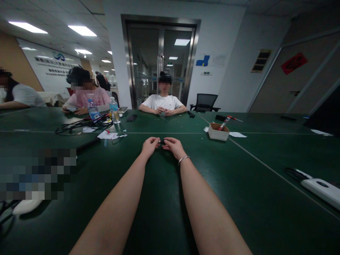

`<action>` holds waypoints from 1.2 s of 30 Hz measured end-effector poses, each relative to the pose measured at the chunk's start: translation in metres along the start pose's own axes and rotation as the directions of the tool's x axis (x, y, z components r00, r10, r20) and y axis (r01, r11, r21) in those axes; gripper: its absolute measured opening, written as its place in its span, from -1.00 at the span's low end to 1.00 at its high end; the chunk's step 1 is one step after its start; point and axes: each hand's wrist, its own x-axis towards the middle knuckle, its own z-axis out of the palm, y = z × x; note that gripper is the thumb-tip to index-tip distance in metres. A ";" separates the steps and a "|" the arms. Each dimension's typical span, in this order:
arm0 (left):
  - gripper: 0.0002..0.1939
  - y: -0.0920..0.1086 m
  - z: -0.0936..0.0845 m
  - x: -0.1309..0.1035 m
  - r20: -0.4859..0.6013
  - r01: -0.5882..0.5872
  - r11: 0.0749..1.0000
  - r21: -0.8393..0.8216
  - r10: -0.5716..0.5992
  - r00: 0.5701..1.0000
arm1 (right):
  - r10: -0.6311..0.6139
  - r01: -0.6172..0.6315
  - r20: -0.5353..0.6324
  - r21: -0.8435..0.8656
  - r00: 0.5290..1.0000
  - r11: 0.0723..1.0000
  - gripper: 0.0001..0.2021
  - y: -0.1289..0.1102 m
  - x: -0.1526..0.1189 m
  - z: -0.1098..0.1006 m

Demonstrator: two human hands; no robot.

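Note:
Both my arms reach forward over the green table [164,191]. Between my fingertips is a small dark object [162,141], too small to identify. My left hand [150,146] pinches its left end, where a lighter tip shows. My right hand [174,146], with a silver bracelet at the wrist, grips its right end with thumb and fingers. The object is held just above or on the tabletop; which one I cannot tell.
A small box [219,132] with a tool inside stands at the right. Two bottles [114,111], black cables [85,124] and paper scraps [107,135] lie left. A white power strip [322,187] is far right. People sit across and left.

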 end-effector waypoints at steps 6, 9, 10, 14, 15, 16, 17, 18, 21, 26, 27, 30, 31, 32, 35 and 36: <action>-0.78 0.000 0.001 0.000 0.043 -0.077 0.997 0.011 0.076 0.996 | -0.002 0.002 -0.008 -0.001 1.000 1.000 -0.87 0.001 0.000 0.000; -0.72 0.001 0.000 0.000 0.021 -0.027 0.999 -0.028 0.028 0.999 | 0.003 -0.003 -0.007 -0.001 1.000 1.000 -0.87 0.001 0.001 0.000; -0.71 0.001 -0.001 0.001 0.009 0.014 0.999 -0.033 -0.013 1.000 | 0.004 -0.004 -0.006 -0.001 1.000 1.000 -0.88 0.001 0.001 0.000; -0.77 0.000 0.000 0.002 -0.025 0.055 0.998 -0.002 -0.055 0.998 | 0.004 -0.004 -0.004 0.001 1.000 1.000 -0.88 0.001 0.001 0.000; -0.78 0.000 0.000 0.002 -0.032 0.040 0.999 -0.004 -0.040 0.999 | 0.005 -0.005 -0.005 0.001 1.000 1.000 -0.88 0.001 0.001 0.000; -0.78 -0.001 0.000 0.002 -0.040 0.032 0.999 -0.015 -0.032 0.999 | 0.004 -0.004 -0.005 0.002 1.000 1.000 -0.88 0.001 0.001 0.000; -0.76 -0.001 0.000 0.002 -0.048 0.032 0.999 -0.032 -0.034 0.998 | 0.003 -0.003 -0.005 0.004 1.000 1.000 -0.88 0.001 0.001 0.000; -0.75 -0.002 0.000 0.002 -0.053 0.037 0.998 -0.045 -0.039 0.998 | 0.002 -0.002 -0.004 0.006 1.000 1.000 -0.88 0.001 0.001 0.000; -0.72 -0.005 -0.002 0.003 -0.053 0.043 0.999 -0.030 -0.045 0.998 | 0.004 -0.004 -0.001 0.007 1.000 1.000 -0.88 0.001 0.001 0.000; -0.70 -0.009 -0.004 0.004 -0.046 -0.061 0.998 -0.010 0.060 0.997 | 0.014 -0.014 -0.009 0.012 1.000 1.000 -0.88 0.001 0.001 0.000; -0.69 -0.009 -0.004 0.004 -0.041 -0.058 0.998 -0.013 0.058 0.998 | 0.013 -0.013 -0.010 0.013 1.000 1.000 -0.88 0.001 0.001 0.000; -0.69 -0.009 -0.003 0.004 0.003 -0.003 1.000 0.007 0.003 1.000 | 0.005 -0.005 -0.009 0.006 1.000 1.000 -0.88 0.001 0.000 0.000; -0.70 -0.009 -0.003 0.004 0.012 -0.002 1.000 0.017 0.002 1.000 | 0.004 -0.004 -0.007 0.002 1.000 1.000 -0.88 0.001 0.000 0.000; -0.72 -0.009 -0.003 0.003 0.013 -0.017 0.999 0.028 0.016 1.000 | 0.003 -0.003 -0.006 -0.001 1.000 1.000 -0.88 0.001 -0.001 0.000; -0.73 -0.008 -0.003 0.002 0.003 -0.052 0.998 0.031 0.052 0.999 | 0.003 -0.003 -0.004 -0.004 1.000 1.000 -0.88 0.001 -0.001 0.000; -0.72 -0.007 -0.003 0.002 0.005 -0.041 0.999 0.023 0.041 0.999 | 0.002 -0.002 -0.004 -0.002 1.000 1.000 -0.88 0.001 -0.001 0.000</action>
